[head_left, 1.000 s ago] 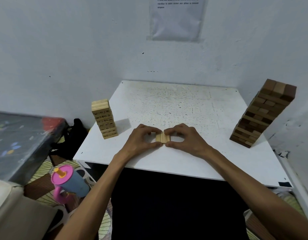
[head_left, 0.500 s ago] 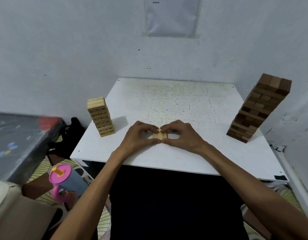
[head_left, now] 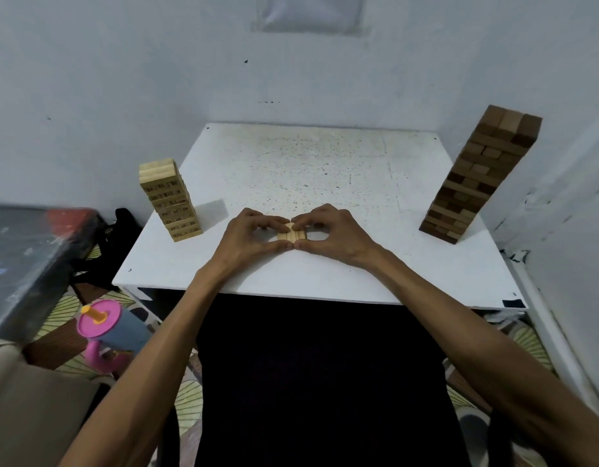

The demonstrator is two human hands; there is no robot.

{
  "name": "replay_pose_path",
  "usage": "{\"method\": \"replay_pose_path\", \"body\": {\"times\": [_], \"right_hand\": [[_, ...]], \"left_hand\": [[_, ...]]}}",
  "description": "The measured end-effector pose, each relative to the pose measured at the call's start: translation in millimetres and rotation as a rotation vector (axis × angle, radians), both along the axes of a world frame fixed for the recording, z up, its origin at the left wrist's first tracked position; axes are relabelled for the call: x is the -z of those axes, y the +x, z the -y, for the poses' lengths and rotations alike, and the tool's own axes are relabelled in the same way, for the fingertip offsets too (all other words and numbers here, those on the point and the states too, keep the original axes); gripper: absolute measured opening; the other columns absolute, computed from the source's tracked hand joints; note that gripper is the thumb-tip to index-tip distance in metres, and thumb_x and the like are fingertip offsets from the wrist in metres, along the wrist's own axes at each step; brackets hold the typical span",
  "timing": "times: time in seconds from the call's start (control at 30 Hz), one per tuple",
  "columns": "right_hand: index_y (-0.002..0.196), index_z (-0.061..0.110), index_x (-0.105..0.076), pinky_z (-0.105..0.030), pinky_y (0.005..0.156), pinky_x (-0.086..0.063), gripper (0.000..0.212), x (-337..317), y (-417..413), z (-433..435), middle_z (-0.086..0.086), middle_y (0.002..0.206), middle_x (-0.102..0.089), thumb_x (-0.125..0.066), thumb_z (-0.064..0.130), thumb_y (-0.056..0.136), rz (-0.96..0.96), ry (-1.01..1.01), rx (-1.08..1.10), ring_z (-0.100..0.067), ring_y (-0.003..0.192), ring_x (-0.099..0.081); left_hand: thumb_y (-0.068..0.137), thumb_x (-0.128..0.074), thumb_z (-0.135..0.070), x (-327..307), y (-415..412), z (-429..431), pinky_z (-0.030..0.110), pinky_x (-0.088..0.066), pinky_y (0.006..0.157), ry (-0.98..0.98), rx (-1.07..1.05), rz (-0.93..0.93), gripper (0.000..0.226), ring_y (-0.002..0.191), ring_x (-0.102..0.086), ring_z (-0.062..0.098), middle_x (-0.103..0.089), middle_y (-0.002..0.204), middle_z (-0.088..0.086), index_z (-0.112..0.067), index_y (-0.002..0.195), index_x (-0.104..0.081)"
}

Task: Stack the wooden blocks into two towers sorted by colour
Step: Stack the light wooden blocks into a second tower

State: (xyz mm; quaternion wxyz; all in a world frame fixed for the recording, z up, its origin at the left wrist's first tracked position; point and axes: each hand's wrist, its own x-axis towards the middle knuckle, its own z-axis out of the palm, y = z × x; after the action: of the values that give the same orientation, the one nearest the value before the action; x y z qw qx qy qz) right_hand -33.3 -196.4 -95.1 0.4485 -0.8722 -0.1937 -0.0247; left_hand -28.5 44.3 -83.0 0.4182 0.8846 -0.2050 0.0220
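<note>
The left hand (head_left: 251, 238) and the right hand (head_left: 332, 234) meet near the front middle of the table (head_left: 325, 163), both curled around a small flat row of light blocks (head_left: 291, 235) that lies on the tabletop. Each hand pinches the row from its own side, with forefingers over the far edge and thumbs along the near edge; the thumb tips almost touch each other. Only the middle of the row shows between the fingers.

Well to the left, near the table's left edge, stands a short light tower (head_left: 170, 201), upright, with dark marks on its block ends. Well to the right, near the right edge, stands a taller dark tower (head_left: 480, 176) of brown blocks.

On the floor at the left is a cup (head_left: 101, 326) with a pink lid. A sheet of paper (head_left: 308, 11) hangs on the wall (head_left: 123, 79) behind the table
</note>
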Motion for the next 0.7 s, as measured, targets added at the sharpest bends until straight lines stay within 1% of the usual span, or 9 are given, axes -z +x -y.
{"method": "replay_pose_path", "body": {"times": [0.17,0.3,0.37,0.43,0.5,0.6,0.7], "right_hand": [[0.109,0.03,-0.077,-0.035,0.103,-0.054,0.032,-0.2,-3.1,-0.6,0.02,0.118,-0.069,-0.088,0.034,0.079,0.014,0.035,0.007,-0.005,0.12,-0.06],[0.109,0.027,-0.078,-0.033,0.102,-0.055,0.032,-1.9,-5.2,-2.2,0.012,0.119,-0.07,-0.089,0.032,0.079,-0.009,0.085,-0.016,-0.006,0.116,-0.066],[0.108,0.028,-0.078,-0.033,0.1,-0.056,0.03,-6.0,-6.6,-1.2,0.012,0.119,-0.07,-0.088,0.032,0.08,-0.008,0.097,-0.019,-0.007,0.115,-0.066],[0.108,0.027,-0.079,-0.033,0.099,-0.055,0.029,-14.5,-6.0,0.4,0.013,0.119,-0.072,-0.088,0.03,0.08,0.036,0.107,-0.031,-0.009,0.114,-0.066],[0.108,0.022,-0.079,-0.031,0.099,-0.054,0.029,-25.9,-1.9,0.5,0.011,0.117,-0.073,-0.088,0.027,0.081,0.085,0.112,-0.06,-0.01,0.114,-0.067],[0.109,0.021,-0.079,-0.025,0.097,-0.053,0.029,-46.1,4.8,-2.7,0.011,0.116,-0.074,-0.088,0.025,0.082,0.106,0.11,-0.072,-0.009,0.113,-0.066],[0.11,0.021,-0.079,-0.028,0.098,-0.054,0.029,-65.1,12.0,-8.7,0.011,0.115,-0.075,-0.087,0.026,0.082,0.155,0.125,-0.079,-0.011,0.112,-0.067]], "left_hand": [[0.075,-0.091,-0.042,0.4,-1.8,3.0,0.016,-0.039,0.085,-0.027,-0.001,-0.008,0.027,0.114,-0.053,-0.002,-0.072,0.116,-0.024,-0.037,0.099,-0.081],[0.072,-0.094,-0.04,-2.1,-0.9,-0.3,0.018,-0.043,0.084,-0.049,-0.007,-0.036,0.028,0.113,-0.056,-0.003,-0.072,0.115,-0.021,-0.038,0.098,-0.082],[0.073,-0.093,-0.041,-6.3,1.1,-1.8,0.019,-0.041,0.084,-0.051,0.033,-0.041,0.028,0.114,-0.055,-0.001,-0.073,0.115,-0.02,-0.037,0.098,-0.083],[0.075,-0.092,-0.038,-14.0,2.0,-2.1,0.019,-0.039,0.084,-0.041,0.055,-0.004,0.026,0.114,-0.054,0.0,-0.074,0.113,-0.02,-0.037,0.099,-0.082],[0.075,-0.091,-0.038,-25.4,4.5,-3.6,0.019,-0.039,0.086,-0.026,0.049,0.034,0.025,0.114,-0.052,0.001,-0.074,0.112,-0.02,-0.038,0.099,-0.082],[0.074,-0.09,-0.043,-45.3,9.5,-8.9,0.022,-0.04,0.091,-0.028,0.05,0.053,0.027,0.116,-0.049,0.0,-0.075,0.113,-0.02,-0.039,0.1,-0.081],[0.077,-0.088,-0.043,-67.7,12.6,-14.4,0.025,-0.043,0.1,-0.031,0.054,0.101,0.024,0.119,-0.055,-0.002,-0.075,0.112,-0.022,-0.037,0.099,-0.081]]}}
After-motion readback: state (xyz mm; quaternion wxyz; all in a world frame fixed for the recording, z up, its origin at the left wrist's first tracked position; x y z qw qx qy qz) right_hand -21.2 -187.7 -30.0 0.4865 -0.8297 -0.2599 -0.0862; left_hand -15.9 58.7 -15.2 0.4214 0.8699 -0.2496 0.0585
